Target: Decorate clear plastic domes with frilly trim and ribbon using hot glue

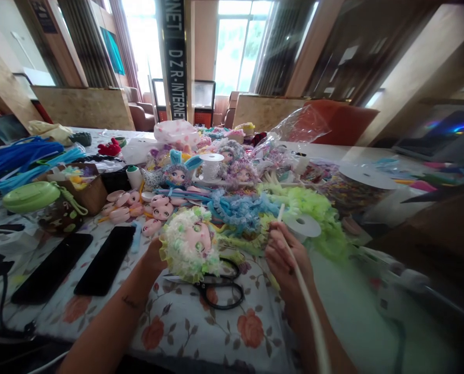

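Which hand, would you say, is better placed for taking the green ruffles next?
Likely the right hand: nearer the green ruffles, though holding a long white piece; the left hand holds the doll head.

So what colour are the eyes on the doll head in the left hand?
The doll head has green eyes, clearest in the head view.

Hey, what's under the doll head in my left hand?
Black-handled scissors lie on the flowered cloth, partly covered by the doll head. Handle loops and a bit of blade show; the rest of the blades and anything else it covers can't be seen.
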Tool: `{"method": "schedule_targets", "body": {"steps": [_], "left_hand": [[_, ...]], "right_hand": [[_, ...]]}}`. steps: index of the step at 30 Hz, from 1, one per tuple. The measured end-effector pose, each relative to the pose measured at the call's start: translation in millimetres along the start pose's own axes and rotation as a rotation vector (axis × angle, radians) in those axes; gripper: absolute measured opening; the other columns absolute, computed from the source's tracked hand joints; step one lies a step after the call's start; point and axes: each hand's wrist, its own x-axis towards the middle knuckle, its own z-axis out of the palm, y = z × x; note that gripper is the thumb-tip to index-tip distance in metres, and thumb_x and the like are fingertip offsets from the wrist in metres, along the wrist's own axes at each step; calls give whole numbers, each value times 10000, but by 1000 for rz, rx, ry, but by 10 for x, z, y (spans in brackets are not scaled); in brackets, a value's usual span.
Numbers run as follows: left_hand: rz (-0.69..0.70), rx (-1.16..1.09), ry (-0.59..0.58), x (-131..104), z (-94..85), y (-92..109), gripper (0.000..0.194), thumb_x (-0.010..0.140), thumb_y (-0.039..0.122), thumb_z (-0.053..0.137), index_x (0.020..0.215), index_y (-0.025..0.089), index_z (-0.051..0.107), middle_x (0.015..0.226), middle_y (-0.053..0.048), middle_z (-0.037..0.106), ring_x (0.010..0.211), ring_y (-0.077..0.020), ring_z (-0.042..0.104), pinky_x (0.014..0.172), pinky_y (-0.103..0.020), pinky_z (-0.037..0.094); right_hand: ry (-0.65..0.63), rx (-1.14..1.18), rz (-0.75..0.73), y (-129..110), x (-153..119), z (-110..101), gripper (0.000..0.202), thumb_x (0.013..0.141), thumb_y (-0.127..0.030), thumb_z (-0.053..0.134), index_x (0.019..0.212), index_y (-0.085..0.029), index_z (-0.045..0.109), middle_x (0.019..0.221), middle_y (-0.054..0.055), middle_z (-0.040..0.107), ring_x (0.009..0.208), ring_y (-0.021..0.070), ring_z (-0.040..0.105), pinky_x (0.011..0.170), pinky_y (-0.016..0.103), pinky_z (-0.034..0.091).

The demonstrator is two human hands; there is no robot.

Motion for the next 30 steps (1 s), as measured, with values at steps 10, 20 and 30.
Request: {"method": "schedule_targets", "body": {"steps": [10,20,30], "left_hand": [[76,96,-126,108,404,48,566,755,450,712,1247,203,580,1144,-122,714,1177,-364,610,916,-540,532],[268,292,112,70,669,20,754,673,316,836,1287,279,401,1062,-37,664,830,-199,681,709,-341,587],[593,827,365,27,804,-139,691,554,317,865,1111,247,462,1096,-29,564,1016,-225,583,907,-333,446]], "right_hand": [[-45,-293,29,41,-88,127,237,899,-418,601,767,-225,563,474,-95,349,342,63,155,299,185,193],[-91,-396,-20,297,-122,170,318,840,-510,677,865,-198,736,461,-94,298,399,59,215,396,203,193],[-86,-902,-113,626,-249,380,314,848,-425,662,649,-183,643,592,-7,552,566,128,482,552,255,370]]}}
